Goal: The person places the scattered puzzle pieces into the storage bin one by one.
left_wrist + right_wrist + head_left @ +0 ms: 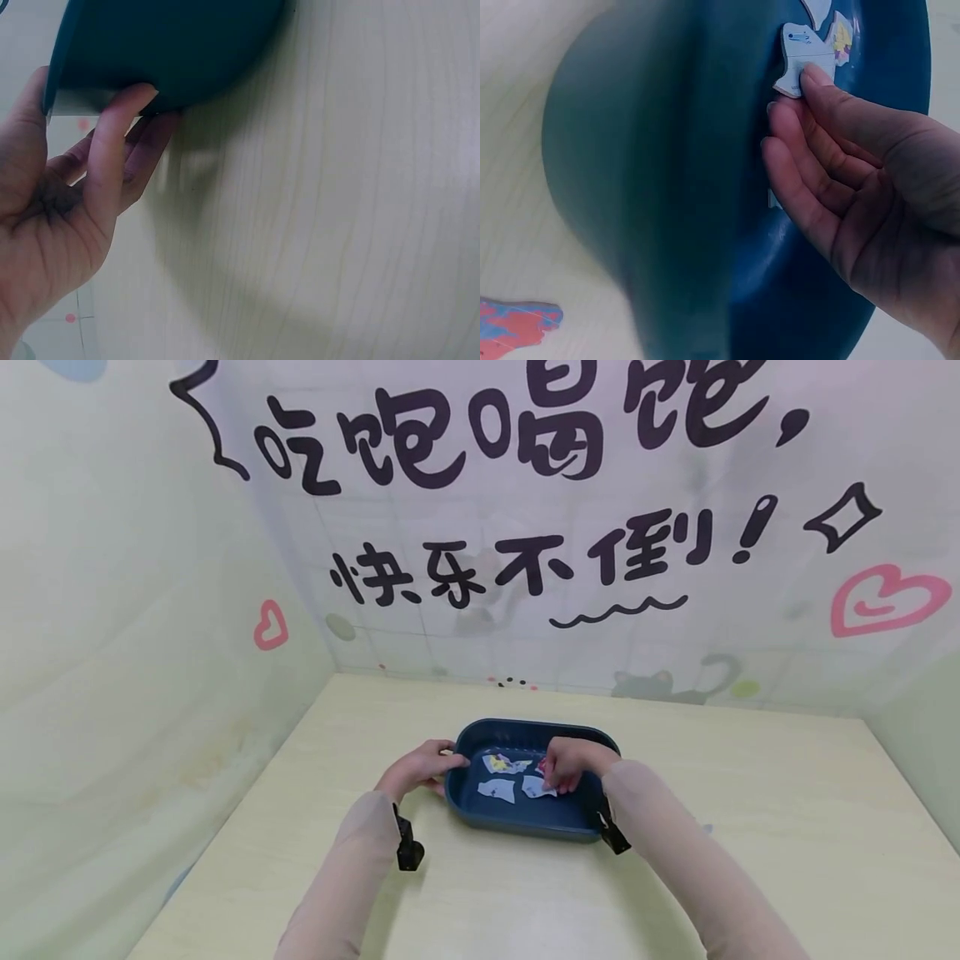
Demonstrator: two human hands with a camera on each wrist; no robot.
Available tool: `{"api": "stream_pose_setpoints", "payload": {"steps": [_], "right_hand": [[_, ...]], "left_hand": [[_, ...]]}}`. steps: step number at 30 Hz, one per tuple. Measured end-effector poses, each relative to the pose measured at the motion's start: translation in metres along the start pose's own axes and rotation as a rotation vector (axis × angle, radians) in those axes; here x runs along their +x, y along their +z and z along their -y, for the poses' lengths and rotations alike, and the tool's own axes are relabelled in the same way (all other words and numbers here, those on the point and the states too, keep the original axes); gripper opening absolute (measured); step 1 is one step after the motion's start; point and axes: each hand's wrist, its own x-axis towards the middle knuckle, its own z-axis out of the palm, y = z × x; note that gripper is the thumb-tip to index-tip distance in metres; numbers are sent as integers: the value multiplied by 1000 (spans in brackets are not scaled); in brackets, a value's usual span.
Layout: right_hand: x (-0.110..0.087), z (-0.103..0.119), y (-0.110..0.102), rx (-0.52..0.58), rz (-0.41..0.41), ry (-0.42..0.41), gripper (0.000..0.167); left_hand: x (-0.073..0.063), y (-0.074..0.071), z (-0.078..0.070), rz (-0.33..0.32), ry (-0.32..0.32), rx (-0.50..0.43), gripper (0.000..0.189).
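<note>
A dark blue oval tray [517, 823] lies on the table with several jigsaw-like pieces inside. My left hand [423, 767] grips its left end, thumb at the rim; in the left wrist view the fingers [112, 150] lie against the outer wall and underside. Inside the tray, my right hand [576, 762] pinches a pale piece [806, 60] with a small blue print between thumb and fingertips. Beside it are another pale piece [497, 790] and a yellow-patterned piece [505, 764]. A red-marked piece [540, 766] is partly hidden behind the right hand.
A red and blue piece [517, 328] lies on the table outside the tray, near its wall. The pale wood-grain table [465, 893] meets a printed cloth backdrop [465, 652] behind. Black wrist cameras [408, 845] sit on both sleeves, the right one close over the tray's rim.
</note>
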Motion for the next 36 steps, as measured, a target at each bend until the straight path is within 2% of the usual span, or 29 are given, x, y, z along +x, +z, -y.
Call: {"api": "stream_pose_setpoints", "payload": {"steps": [8, 14, 18, 24, 30, 36], "right_hand": [[4, 1, 4, -40, -42, 23, 13], [3, 8, 6, -112, -131, 33, 14], [4, 7, 8, -113, -185, 34, 15], [2, -1, 3, -75, -252, -12, 16], [-11, -13, -8, -11, -241, -59, 16], [-27, -29, -18, 74, -272, -168, 11]], "left_hand": [[1, 2, 0, -6, -6, 5, 47], [2, 2, 0, -7, -8, 2, 47], [3, 3, 0, -8, -9, -1, 48], [4, 0, 3, 0, -2, -12, 47], [6, 1, 3, 0, 4, -2, 45], [6, 1, 4, 18, 9, -9, 50]]}}
